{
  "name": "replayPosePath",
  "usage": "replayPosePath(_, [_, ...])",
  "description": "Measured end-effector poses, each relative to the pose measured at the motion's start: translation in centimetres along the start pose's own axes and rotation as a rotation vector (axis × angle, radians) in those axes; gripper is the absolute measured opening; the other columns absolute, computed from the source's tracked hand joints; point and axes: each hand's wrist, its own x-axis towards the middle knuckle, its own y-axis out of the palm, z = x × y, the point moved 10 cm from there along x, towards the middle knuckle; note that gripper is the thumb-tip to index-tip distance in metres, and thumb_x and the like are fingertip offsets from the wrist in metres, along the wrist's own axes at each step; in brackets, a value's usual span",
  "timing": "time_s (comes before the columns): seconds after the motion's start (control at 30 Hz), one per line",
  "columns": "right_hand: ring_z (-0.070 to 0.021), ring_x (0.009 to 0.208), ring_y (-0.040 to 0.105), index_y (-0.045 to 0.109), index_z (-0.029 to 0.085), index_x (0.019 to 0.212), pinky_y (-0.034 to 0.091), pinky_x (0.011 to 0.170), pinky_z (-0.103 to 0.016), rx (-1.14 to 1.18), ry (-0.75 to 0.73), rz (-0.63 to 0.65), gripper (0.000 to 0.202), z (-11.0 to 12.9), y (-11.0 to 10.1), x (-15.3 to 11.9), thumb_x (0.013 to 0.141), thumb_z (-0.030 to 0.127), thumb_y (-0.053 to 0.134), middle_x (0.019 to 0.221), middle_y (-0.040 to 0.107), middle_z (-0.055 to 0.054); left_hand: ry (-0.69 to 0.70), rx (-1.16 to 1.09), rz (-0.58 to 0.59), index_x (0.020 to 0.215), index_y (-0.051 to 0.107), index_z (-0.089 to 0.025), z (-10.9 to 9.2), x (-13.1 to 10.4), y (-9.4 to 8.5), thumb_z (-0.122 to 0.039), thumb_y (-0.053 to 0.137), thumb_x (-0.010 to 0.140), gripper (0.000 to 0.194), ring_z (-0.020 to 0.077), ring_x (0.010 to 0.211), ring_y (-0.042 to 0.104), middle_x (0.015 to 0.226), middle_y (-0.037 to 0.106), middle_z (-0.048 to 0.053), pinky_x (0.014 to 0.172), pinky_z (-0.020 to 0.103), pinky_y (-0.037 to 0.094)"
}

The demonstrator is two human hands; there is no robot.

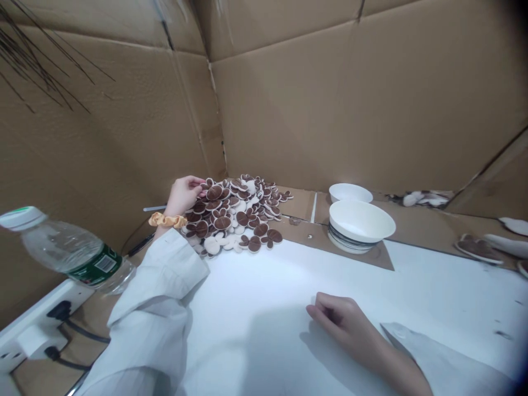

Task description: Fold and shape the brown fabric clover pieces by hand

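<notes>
A heap of brown-and-white rabbit-head-shaped pieces [221, 221] lies in the far left corner of the table, some brown side up and others white side up. My left hand [185, 193] reaches to the heap's left edge, its thumb and fingers pinched on one brown piece [214, 192]. A yellow scrunchie [168, 220] circles that wrist. My right hand [339, 318] rests at the front of the white table top [256, 297]. Its fingers curl into a loose fist, and nothing shows in it.
White bowls [362, 221] stand stacked behind the table, beside another white bowl [350, 192]. A plastic bottle [88, 256] leans at left above a power strip [37, 335] with plugged-in cables. Cardboard walls [330, 110] enclose the back. More pieces [478, 247] lie at far right.
</notes>
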Motion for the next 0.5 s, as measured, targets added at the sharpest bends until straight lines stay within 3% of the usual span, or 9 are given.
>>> replayPosePath(0.33, [-0.0098, 0.052, 0.027, 0.023, 0.019, 0.059, 0.027, 0.05, -0.023, -0.037, 0.003, 0.018, 0.037, -0.2, 0.3, -0.1, 0.089, 0.038, 0.032, 0.055, 0.033, 0.004, -0.107, -0.165, -0.006, 0.078, 0.058, -0.009, 0.6, -0.5, -0.1, -0.012, 0.064, 0.066, 0.013, 0.0124, 0.06, 0.062, 0.066, 0.063, 0.004, 0.068, 0.029, 0.052])
replayPosePath(0.5, [-0.0102, 0.052, 0.028, 0.023, 0.02, 0.059, 0.027, 0.05, -0.023, -0.054, 0.007, 0.022, 0.037, -0.3, 0.3, -0.2, 0.089, 0.039, 0.031, 0.055, 0.033, 0.004, -0.112, -0.143, 0.065, 0.08, 0.061, -0.011, 0.7, -0.6, 0.8, -0.012, 0.071, 0.056, 0.025, 0.0128, 0.061, 0.061, 0.07, 0.065, 0.004, 0.066, 0.029, 0.05])
